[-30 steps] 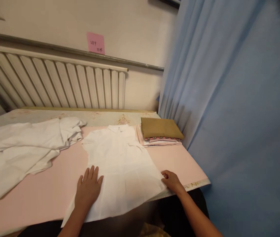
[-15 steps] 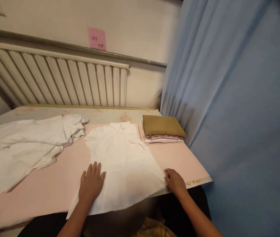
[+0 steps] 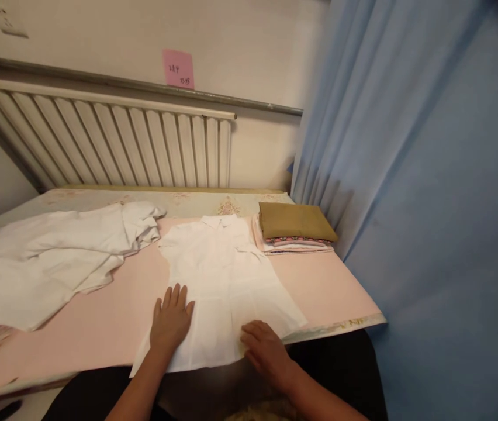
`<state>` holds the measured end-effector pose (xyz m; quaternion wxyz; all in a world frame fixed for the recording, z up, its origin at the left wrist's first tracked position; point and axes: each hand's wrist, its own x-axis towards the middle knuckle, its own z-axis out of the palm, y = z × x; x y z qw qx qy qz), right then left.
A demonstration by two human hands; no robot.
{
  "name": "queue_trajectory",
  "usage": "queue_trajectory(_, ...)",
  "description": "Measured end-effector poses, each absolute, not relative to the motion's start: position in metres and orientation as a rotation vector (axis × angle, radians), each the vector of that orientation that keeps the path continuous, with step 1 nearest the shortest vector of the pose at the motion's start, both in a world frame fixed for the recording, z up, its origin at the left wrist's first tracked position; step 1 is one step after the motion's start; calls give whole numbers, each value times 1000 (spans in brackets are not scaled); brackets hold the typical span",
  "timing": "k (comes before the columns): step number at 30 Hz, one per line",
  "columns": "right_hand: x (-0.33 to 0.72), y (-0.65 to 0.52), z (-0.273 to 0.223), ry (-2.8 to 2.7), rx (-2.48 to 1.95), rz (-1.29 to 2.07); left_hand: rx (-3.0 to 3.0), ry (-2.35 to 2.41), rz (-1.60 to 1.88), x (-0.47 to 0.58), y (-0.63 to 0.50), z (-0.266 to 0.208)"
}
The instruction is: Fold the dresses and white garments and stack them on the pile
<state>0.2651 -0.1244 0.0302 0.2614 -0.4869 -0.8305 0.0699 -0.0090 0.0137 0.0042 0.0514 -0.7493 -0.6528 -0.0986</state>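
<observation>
A white short-sleeved shirt (image 3: 218, 275) with a collar lies spread on a pink cloth (image 3: 95, 327), collar end away from me and hem along the near edge. My left hand (image 3: 172, 316) rests flat on the shirt's left side, fingers spread. Over the lower middle of the shirt, near the hem, is my right hand (image 3: 266, 348), its fingers slightly bent and pointing left. Nothing shows in its grasp. Whether its fingertips press on the fabric is hard to make out.
Crumpled white clothing (image 3: 56, 257) lies at the left. A folded stack with a brown cloth (image 3: 297, 221) on top sits at the back right. Behind stand a radiator (image 3: 135, 143) and a wall with a pink note (image 3: 177, 69). A blue curtain (image 3: 424, 193) hangs on the right.
My right hand has moved left from the shirt's right edge to its lower middle. The left hand stays flat in the same place on the shirt. The view has shifted slightly left.
</observation>
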Motion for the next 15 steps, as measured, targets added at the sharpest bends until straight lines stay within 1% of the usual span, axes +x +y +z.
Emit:
queue_trajectory(4,259,-121,21,-2285,-1296,98,-2376,-1835,-354,-6,3,5)
queue_trajectory(7,257,-122,14,-2277,-1296,69,-2621,-1514,-530,-2,-15,2)
queue_trajectory(10,254,-124,8,-2292,-1253,3,-2743,-1239,-700,5,-42,-1)
queue_trajectory(15,250,-125,-1,-2239,-1208,-164,-2863,-1039,-619,14,-80,0)
